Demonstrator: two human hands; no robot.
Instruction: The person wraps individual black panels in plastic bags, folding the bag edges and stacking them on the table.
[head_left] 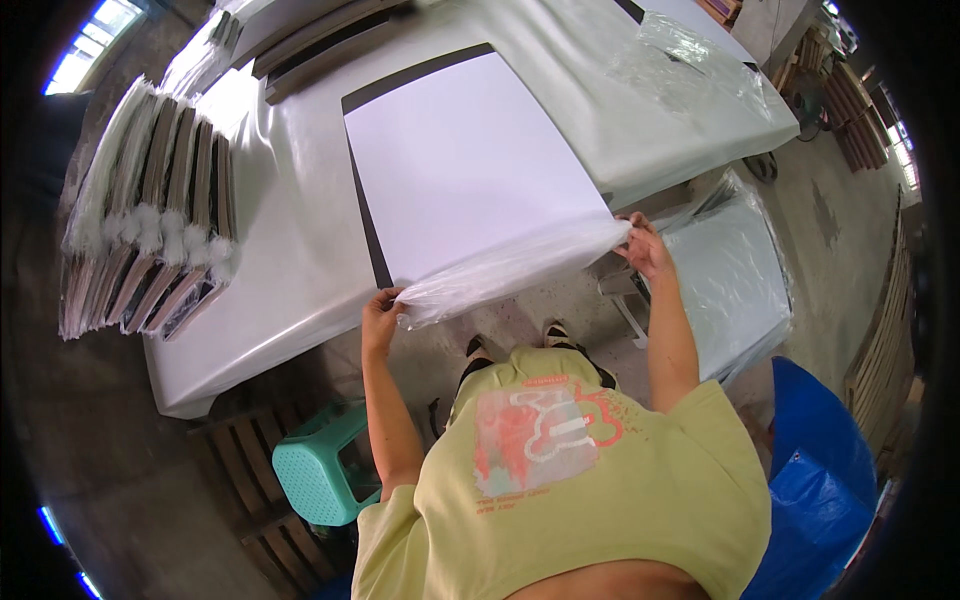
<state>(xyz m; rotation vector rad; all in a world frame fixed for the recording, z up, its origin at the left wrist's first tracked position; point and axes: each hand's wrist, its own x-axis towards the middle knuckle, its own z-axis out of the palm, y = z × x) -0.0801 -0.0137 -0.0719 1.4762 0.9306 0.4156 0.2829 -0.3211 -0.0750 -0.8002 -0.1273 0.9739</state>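
With my left hand [381,312] and right hand [645,246] each pinching the bag [505,268] mouth, I'd pull evenly along the board [465,165].

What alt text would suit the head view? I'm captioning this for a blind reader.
A person's left hand and right hand grip the bunched open end of a clear plastic bag around a large white board lying on a white-covered table. Bagged boards are stacked at the left; a teal stool stands below.
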